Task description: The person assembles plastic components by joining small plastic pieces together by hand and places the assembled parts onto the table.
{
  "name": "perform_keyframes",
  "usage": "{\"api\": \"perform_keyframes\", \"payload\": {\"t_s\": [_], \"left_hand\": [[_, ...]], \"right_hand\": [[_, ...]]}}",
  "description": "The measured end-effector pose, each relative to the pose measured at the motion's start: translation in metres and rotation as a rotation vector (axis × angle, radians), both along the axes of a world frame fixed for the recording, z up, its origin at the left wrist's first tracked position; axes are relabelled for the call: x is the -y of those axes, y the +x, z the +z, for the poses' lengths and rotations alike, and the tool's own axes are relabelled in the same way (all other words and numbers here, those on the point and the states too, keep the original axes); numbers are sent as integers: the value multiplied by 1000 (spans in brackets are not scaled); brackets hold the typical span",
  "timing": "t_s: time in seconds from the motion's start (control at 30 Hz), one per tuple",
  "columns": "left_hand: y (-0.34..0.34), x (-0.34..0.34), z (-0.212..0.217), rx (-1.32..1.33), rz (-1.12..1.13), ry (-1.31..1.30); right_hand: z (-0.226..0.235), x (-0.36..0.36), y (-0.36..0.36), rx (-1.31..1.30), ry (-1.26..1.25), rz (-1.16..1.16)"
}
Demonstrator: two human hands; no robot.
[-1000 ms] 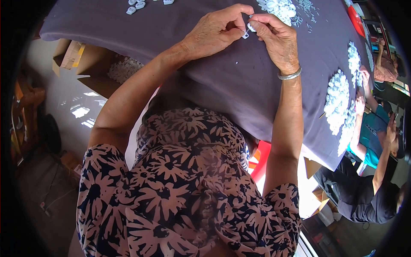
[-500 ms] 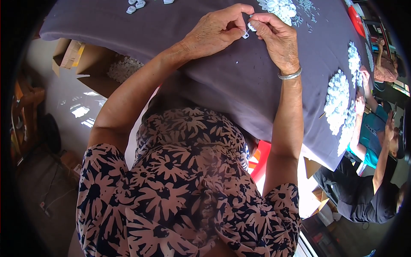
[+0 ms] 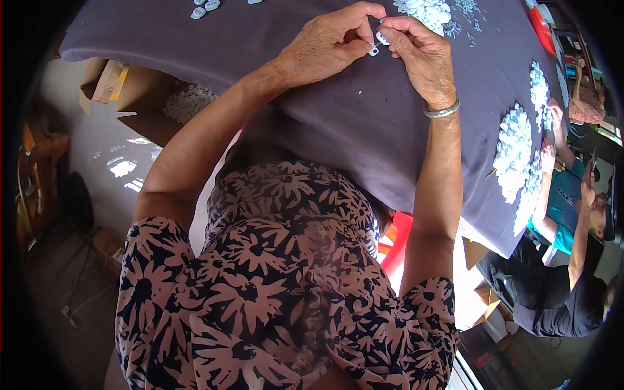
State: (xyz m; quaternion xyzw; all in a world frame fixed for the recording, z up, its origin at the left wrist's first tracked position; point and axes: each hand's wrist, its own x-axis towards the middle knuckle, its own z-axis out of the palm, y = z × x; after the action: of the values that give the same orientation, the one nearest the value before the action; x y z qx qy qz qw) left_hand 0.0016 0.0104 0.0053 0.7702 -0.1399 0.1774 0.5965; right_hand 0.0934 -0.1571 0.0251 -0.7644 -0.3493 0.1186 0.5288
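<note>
Above the table's near part, my left hand (image 3: 333, 40) pinches a small white plastic piece with a ring-like end (image 3: 373, 49) between thumb and fingertips. Close against it, my right hand (image 3: 419, 55), with a silver bangle at the wrist, grips a small round white plastic part (image 3: 382, 39) between thumb and forefinger. The two white pieces nearly meet; whether they touch is too small to tell. Just beyond my right hand lies a pile of white plastic parts (image 3: 426, 13), with small thin metal-looking pieces (image 3: 467, 14) scattered beside it.
A dark cloth (image 3: 260, 39) covers the table. Several white parts (image 3: 205, 9) lie at its far left, and larger white heaps (image 3: 513, 146) at the right, where a co-worker's hands (image 3: 549, 153) reach in. An open cardboard box (image 3: 146, 97) with white pieces stands below the left edge.
My hands stay nearly in place, with the white pieces still pinched close together. At the right, another person's raised hand has shifted slightly.
</note>
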Motion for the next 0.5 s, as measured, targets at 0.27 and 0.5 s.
{"api": "perform_keyframes", "payload": {"t_s": [0.27, 0.5], "left_hand": [[3, 0, -7, -36, -4, -123], [2, 0, -3, -24, 22, -63]], "right_hand": [[2, -1, -2, -30, 19, -12], [0, -2, -3, -3, 50, -22]]}}
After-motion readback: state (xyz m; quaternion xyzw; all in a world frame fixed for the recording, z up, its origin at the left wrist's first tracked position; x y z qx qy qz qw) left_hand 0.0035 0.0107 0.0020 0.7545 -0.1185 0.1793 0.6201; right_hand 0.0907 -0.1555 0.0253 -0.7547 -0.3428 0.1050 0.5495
